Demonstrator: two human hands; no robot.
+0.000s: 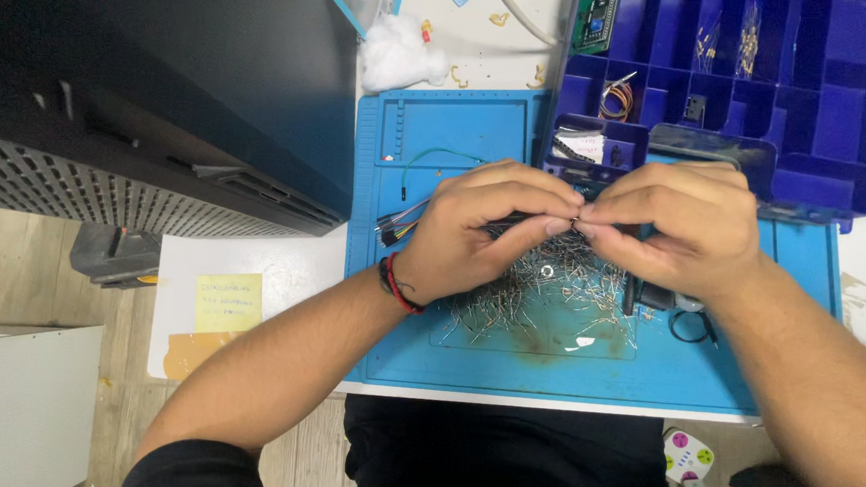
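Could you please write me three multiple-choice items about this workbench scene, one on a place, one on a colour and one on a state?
1. Where does the compartment box sit?
A. at the mat's far right corner
B. on the floor
C. on the person's lap

2. What colour is the work mat?
A. yellow
B. light blue
C. white

3. How are the left hand and right hand placed?
A. far apart
B. flat on the mat
C. fingertips meeting over the pile of cut wire bits

Answers:
1 A, the dark blue box lies at the far right, overlapping the mat.
2 B, the mat is light blue.
3 C, both hands pinch something small together.
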